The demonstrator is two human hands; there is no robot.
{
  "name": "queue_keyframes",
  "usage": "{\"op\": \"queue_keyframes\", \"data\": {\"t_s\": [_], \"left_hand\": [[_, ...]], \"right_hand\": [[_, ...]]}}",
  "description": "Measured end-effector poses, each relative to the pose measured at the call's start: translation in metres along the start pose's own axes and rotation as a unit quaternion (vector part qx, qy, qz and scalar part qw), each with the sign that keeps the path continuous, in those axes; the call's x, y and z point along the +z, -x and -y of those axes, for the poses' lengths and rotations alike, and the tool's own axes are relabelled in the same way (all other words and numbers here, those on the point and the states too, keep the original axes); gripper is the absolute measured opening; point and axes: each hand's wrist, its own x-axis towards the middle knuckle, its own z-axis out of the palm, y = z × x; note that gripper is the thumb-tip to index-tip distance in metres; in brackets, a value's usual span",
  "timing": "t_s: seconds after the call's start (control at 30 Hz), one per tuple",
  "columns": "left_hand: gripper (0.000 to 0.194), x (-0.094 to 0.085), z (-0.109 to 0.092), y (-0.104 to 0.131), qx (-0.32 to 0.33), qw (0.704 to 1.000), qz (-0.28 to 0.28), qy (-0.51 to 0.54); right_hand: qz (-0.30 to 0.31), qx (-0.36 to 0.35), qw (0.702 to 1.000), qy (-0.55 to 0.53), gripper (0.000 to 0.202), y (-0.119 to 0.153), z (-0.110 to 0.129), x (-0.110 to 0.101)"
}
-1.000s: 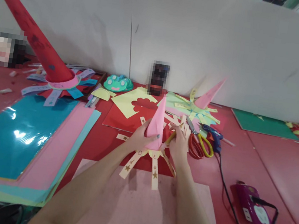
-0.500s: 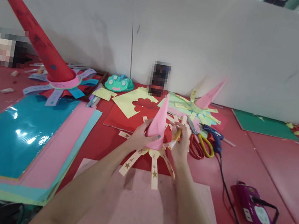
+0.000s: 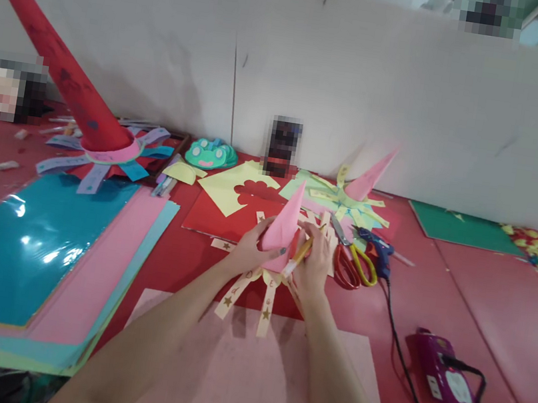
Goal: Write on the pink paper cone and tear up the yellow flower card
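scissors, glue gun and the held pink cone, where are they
Scissors (image 3: 351,248): head view, where the handles meet.
Glue gun (image 3: 380,248): head view, on its blue body.
Held pink cone (image 3: 282,227): head view, middle of its side.

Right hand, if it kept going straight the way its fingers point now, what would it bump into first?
Most likely the pink cone that the left hand holds; the right hand points toward its side, though depth is unclear.

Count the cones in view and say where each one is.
3: a red cone at the left, a pink cone in the left hand, and a second pink cone behind, to the right.
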Motion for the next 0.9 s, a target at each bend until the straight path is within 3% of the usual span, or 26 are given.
{"op": "queue_keyframes", "data": {"t_s": [0.37,0.53,0.7,0.83,0.9], "left_hand": [[0.059,0.002,-0.007,0.001,0.013,1.000,0.016,-0.002],[0.061,0.001,-0.003,0.002,0.011,1.000,0.016,-0.007],[0.061,0.001,-0.002,0.000,0.000,1.000,0.017,-0.022],[0.059,0.003,-0.003,0.003,0.014,1.000,0.015,-0.023],[0.057,0.005,-0.003,0.005,0.022,0.999,0.021,-0.014]], "right_hand": [[-0.010,0.000,1.000,-0.027,0.019,0.003,0.009,-0.001],[0.001,0.067,0.993,-0.100,0.020,0.004,0.011,0.002],[-0.056,0.113,0.979,-0.159,0.028,0.007,0.016,-0.001],[-0.106,0.088,0.978,-0.157,0.022,0.007,0.024,-0.011],[-0.100,0.057,0.977,-0.180,0.019,0.006,0.028,-0.014]]}}
